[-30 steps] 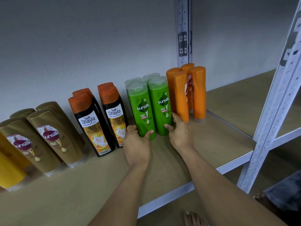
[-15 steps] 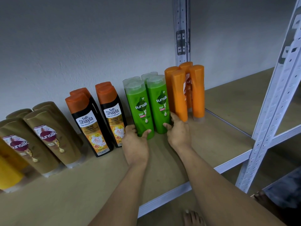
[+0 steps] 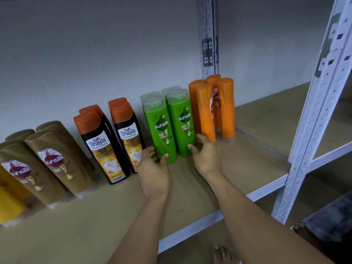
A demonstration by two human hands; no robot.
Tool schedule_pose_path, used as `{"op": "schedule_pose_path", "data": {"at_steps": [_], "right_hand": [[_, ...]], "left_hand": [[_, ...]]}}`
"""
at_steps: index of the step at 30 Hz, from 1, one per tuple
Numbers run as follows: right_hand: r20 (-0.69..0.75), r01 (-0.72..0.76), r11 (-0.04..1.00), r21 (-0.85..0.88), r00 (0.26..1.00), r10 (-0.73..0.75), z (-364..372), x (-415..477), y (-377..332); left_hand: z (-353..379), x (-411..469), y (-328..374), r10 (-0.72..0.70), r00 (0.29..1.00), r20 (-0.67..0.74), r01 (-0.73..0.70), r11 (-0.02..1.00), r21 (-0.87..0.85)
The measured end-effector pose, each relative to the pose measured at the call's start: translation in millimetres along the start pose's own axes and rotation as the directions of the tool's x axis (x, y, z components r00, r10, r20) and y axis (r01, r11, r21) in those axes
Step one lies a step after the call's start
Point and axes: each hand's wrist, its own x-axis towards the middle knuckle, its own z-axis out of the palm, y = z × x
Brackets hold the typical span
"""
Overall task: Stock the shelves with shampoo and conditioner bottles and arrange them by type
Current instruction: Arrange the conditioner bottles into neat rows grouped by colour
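Several green Sunsilk bottles stand upright in a tight cluster mid-shelf. My left hand (image 3: 154,168) grips the base of the front left green bottle (image 3: 162,130), thumb on its front and fingers along its left side. My right hand (image 3: 207,157) grips the base of the front right green bottle (image 3: 182,121), its fingers reaching into the gap beside the orange bottles (image 3: 205,111). Left of the green ones stand black Safi Shayla bottles (image 3: 101,145) with orange caps, then gold Sunsilk bottles (image 3: 57,159).
All the bottles stand on a wooden shelf board (image 3: 95,216) against a grey wall. A yellow bottle (image 3: 7,202) sits at the far left edge. A white perforated upright (image 3: 314,130) rises at the right, with another shelf board beyond it. My bare foot (image 3: 222,254) shows below.
Both hands stay at the bases of the two front green bottles. The bottles have barely shifted; mostly the view has drifted a little.
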Motion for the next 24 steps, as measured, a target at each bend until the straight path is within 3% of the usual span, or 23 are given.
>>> {"op": "schedule_pose_path", "data": {"at_steps": [4, 9, 14, 24], "right_hand": [[-0.155, 0.01, 0.998, -0.062, 0.988, -0.02, -22, -2, 3], [-0.318, -0.002, 0.987, -0.161, 0.947, -0.05, -70, 16, 22], [-0.107, -0.052, 0.985, -0.166, 0.994, 0.035, -90, 39, 39], [0.014, -0.093, 0.988, -0.123, 0.995, 0.096, -89, 75, 45]], "left_hand": [[-4, -15, 8, 0.176, 0.983, -0.06, -0.17, 0.981, 0.089], [21, -29, 18, 0.265, 0.952, 0.156, -0.272, 0.962, 0.028], [69, -34, 41, 0.191, 0.927, 0.324, -0.198, 0.98, -0.011], [132, -29, 52, 0.103, 0.95, 0.293, -0.157, 0.973, 0.169]]}}
